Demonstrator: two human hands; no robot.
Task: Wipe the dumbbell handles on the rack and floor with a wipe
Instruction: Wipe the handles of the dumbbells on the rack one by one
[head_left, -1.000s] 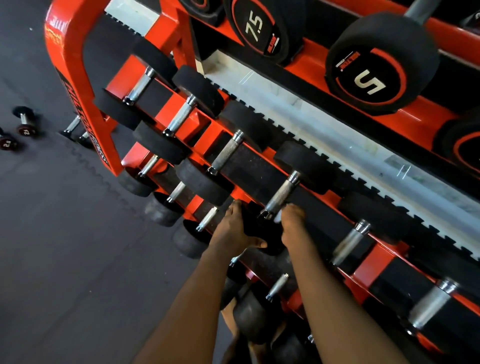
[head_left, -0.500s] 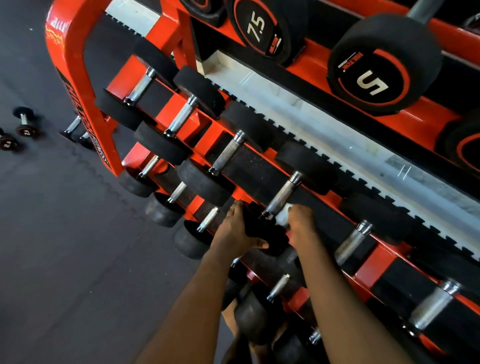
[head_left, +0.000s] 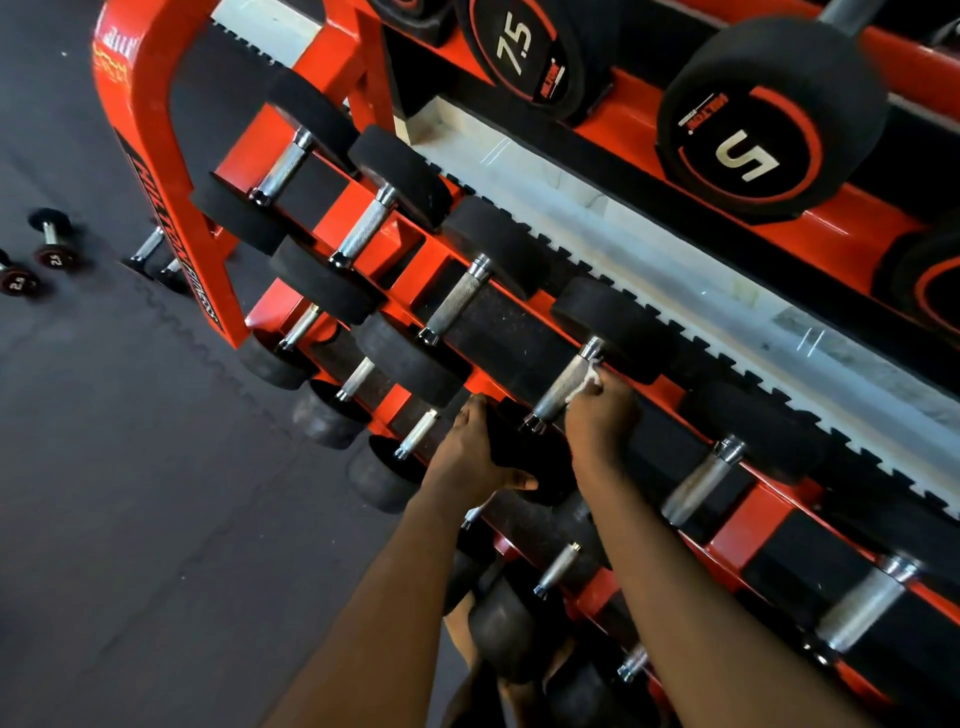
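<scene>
While the left hand (head_left: 467, 452) grips a black rubber dumbbell head (head_left: 543, 470), the right hand (head_left: 600, 415) clutches a white wipe (head_left: 589, 378) against its knurled steel handle (head_left: 563, 384).

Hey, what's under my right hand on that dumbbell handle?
A white wipe peeks out from under the right hand, pressed against the dumbbell handle. The hand covers the rest of the wipe.

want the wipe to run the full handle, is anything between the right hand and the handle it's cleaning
Nothing visible does. The right hand holds the wipe right against the handle, and the rest of its metal shows bare. The left hand grips the dumbbell head at the near end, off the handle.
</scene>
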